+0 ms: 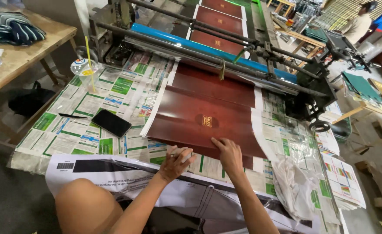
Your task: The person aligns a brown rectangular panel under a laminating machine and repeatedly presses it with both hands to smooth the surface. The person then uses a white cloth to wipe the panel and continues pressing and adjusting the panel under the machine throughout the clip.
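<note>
A glossy dark red printed sheet (199,108) with a small gold emblem lies on the newspaper-covered table, coming out from under the machine's rollers (208,47). My right hand (228,154) presses flat on the sheet's near edge, fingers spread. My left hand (176,161) rests just left of it at the sheet's near edge, fingers curled around a small pale thing I cannot make out. More red sheets (219,19) lie on the machine's far side.
A black phone (111,122) and a black pen (72,115) lie on the newspapers at left. A plastic cup with a yellow straw (86,69) stands farther back. A white rag (293,182) lies at right. A wooden table (22,52) holds gloves. A person stands far right.
</note>
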